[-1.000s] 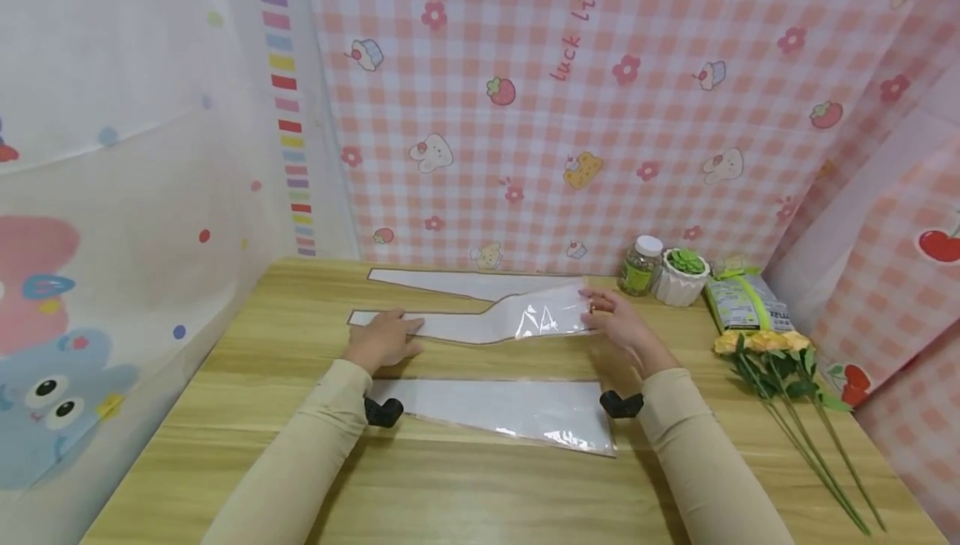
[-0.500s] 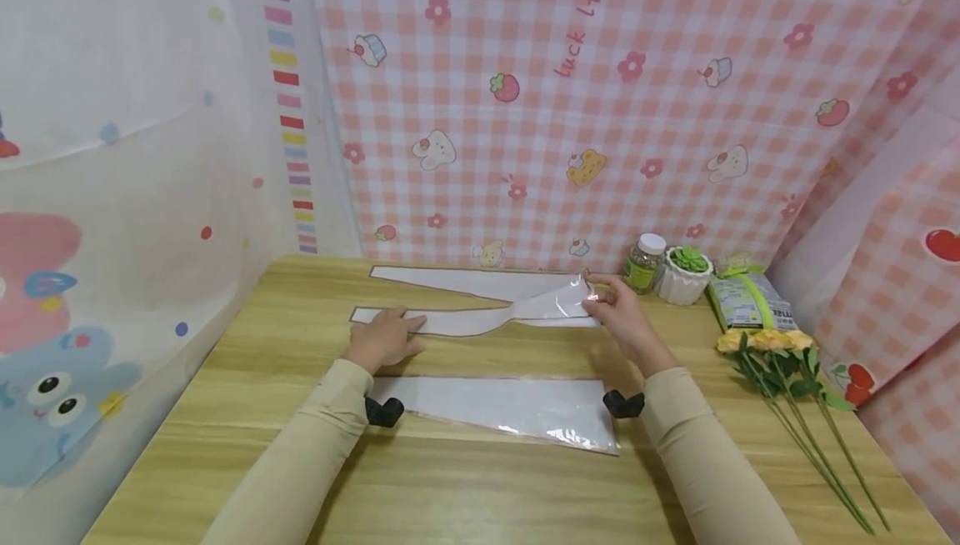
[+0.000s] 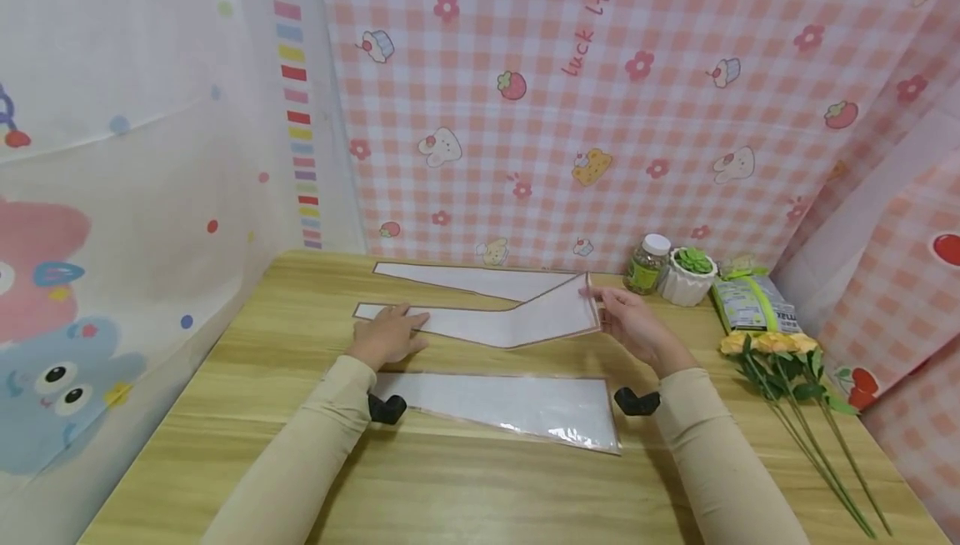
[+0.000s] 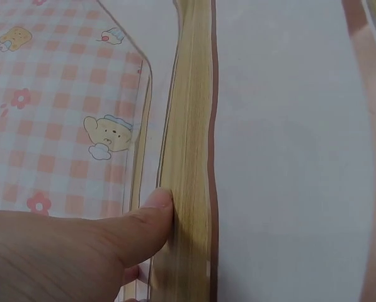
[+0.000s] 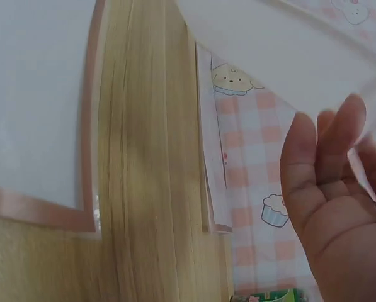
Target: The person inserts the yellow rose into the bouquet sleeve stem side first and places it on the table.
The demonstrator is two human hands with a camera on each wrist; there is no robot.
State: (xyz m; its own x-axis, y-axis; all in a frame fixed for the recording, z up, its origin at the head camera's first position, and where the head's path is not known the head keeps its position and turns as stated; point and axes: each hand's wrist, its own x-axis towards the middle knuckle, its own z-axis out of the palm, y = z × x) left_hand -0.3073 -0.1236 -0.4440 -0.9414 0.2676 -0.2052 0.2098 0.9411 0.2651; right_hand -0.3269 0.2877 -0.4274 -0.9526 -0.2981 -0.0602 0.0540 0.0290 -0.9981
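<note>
A white flower sleeve [image 3: 480,326] with a brown border lies crosswise on the table, narrow end to the left and its wide right end raised and bent upward. My left hand [image 3: 387,335] rests on the narrow end, fingers spread; its thumb shows in the left wrist view. At the raised wide edge, my right hand [image 3: 636,327] holds the sleeve; in the right wrist view, the fingers [image 5: 301,151] curl at its edge and partly hide the contact. A second sleeve [image 3: 457,277] lies behind. Nearer the front lies a third, glossy sleeve [image 3: 517,407].
At the back right stand a lidded jar [image 3: 647,266] and a succulent in a white pot [image 3: 687,285]. Beside them sits a grey-green packet [image 3: 757,303]. Several yellow roses [image 3: 772,343] lie on the right, stems toward the front. A checked cloth [image 3: 480,112] hangs behind the table.
The wide end of the middle sleeve was twisted over half a second ago; now it is spread out and raised. My right hand has shifted slightly right and down. My left hand stays put.
</note>
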